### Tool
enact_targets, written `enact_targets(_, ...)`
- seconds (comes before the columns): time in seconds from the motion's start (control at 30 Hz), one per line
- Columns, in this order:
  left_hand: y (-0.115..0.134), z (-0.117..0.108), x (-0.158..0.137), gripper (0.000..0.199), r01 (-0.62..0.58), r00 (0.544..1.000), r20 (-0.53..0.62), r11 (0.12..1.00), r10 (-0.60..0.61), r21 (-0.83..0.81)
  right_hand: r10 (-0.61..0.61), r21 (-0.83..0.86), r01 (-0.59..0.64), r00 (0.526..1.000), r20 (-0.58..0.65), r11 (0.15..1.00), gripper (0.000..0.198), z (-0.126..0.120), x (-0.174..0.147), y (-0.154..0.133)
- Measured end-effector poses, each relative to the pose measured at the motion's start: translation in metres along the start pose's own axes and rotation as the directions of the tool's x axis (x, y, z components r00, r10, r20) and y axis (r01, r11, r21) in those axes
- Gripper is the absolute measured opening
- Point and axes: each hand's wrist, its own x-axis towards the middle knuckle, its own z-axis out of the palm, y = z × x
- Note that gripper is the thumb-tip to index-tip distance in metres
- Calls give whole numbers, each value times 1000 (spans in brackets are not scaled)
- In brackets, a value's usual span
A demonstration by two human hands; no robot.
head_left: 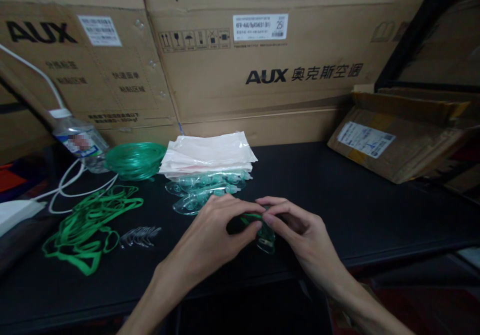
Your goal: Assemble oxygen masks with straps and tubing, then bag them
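Near the front of the black table, my left hand and my right hand meet at the fingertips. Between them is a clear green oxygen mask, partly covered by my fingers. A bit of green elastic strap shows at the left fingers and thumb. Both hands are pinched closed, the left at the strap and the right at the mask's upper edge. Just beyond my left hand lie several more oxygen masks. Loose green elastic straps are heaped to the left, beside several small thin metal strips.
A coil of green tubing and a stack of white packets lie at the back. A plastic bottle and white cables stand left. An opened cardboard box sits at right; large cartons wall the rear.
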Motion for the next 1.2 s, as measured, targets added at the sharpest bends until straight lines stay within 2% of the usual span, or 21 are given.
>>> enact_targets(0.13, 6, 0, -4, 31, 59, 997, 51, 998, -58, -9, -34, 14, 34, 999, 5, 999, 7, 2, -3, 0)
enact_targets(0.57, 9, 4, -4, 18, 117, 992, 54, 992, -114, -55, -74, -34, 76, 995, 66, 997, 8, 6, -9, -1)
enact_targets(0.8, 7, 4, -2, 21, 114, 994, 8, 992, -113, -47, -74, -69, 77, 996, 46, 995, 12, 6, -8, -2)
enact_targets(0.93, 6, 2, -1, 21, 109, 994, -27, 994, -110, -32, -91, -99, 89, 996, -7, 991, 14, 4, -7, -4)
enact_targets(1.03, 5, 0, -2, 20, 105, 992, -65, 994, -106, -14, -90, -54, 87, 994, -64, 995, 15, 4, -7, -2)
enact_targets(1.2, 4, -3, -3, 15, 95, 989, -115, 995, -93, 17, -60, 159, 84, 987, -149, 984, 13, 2, -8, 5)
